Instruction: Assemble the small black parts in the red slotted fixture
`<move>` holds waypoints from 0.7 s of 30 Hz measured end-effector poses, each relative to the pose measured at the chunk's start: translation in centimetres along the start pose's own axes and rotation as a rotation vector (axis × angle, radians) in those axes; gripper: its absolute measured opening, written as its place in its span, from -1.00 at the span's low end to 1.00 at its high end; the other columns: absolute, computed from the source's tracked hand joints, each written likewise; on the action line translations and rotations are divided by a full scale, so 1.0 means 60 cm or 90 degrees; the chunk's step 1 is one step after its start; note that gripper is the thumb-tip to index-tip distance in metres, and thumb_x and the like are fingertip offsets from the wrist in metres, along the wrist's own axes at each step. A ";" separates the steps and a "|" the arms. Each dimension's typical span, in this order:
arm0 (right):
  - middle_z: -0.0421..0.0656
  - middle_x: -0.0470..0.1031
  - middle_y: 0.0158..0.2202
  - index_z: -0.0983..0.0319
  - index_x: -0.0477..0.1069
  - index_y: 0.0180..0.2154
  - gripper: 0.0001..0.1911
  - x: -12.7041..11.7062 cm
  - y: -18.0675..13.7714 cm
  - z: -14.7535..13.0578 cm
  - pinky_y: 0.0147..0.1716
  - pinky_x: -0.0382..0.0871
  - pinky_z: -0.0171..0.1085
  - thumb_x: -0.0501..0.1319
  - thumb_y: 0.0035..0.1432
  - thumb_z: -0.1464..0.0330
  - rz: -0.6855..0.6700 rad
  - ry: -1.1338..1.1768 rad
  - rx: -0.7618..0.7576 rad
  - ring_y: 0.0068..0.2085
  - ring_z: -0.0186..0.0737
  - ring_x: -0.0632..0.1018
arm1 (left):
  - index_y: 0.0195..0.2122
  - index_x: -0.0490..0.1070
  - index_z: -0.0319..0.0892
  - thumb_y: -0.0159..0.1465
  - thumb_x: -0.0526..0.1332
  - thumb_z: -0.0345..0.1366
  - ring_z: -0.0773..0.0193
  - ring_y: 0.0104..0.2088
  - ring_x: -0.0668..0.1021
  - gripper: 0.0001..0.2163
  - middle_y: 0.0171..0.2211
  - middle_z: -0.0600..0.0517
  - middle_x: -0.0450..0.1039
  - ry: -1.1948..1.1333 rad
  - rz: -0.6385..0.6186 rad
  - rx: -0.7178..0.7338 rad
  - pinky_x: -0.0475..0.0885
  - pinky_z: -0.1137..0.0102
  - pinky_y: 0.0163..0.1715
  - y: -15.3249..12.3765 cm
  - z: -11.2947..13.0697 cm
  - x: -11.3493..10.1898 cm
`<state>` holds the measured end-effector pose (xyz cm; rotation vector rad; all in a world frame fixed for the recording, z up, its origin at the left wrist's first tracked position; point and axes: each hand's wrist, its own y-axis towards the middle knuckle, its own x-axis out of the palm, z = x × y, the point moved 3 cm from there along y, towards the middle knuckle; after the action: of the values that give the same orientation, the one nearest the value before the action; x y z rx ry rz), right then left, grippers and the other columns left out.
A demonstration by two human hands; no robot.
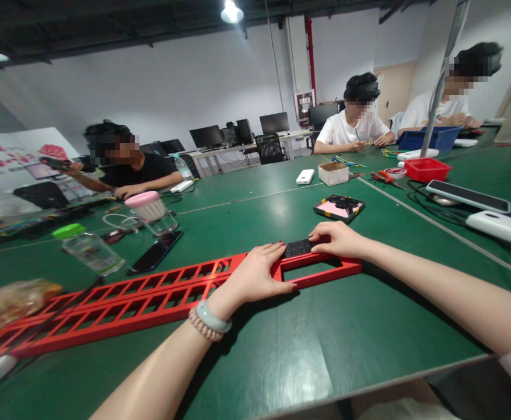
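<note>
A long red frame with ladder-like slots lies across the green table. My left hand spans its right part, thumb on the near rail and fingers towards the far rail. Those fingertips touch the left end of a small black ridged panel, which sits at the frame's far side. At the panel's right end my right hand is closed in a pinch, its thumb and fingers on the black piece. Beyond it stands a shallow tray holding several small black parts.
On the left are a dark phone, a green-capped bottle, a pink-lidded jar and a plastic bag. To the right lie cables, a red bin, pliers and white devices. Three people sit across the table.
</note>
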<state>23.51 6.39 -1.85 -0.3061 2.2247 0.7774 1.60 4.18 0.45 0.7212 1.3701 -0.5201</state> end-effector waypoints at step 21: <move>0.00 0.54 -0.12 0.28 0.53 -0.19 -0.74 -0.008 -0.004 -0.020 -0.06 0.33 -0.21 0.17 0.14 0.32 -0.067 -0.125 -0.076 -0.10 -0.09 0.52 | 0.17 0.21 -0.29 0.00 0.20 0.20 0.00 0.17 0.29 -0.18 0.17 -0.23 0.21 -0.006 -0.004 0.011 0.17 0.17 0.16 0.003 -0.005 0.003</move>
<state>23.25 5.45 -0.98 -0.3843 1.9668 0.8480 1.55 4.50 0.29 0.7285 1.3602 -0.5404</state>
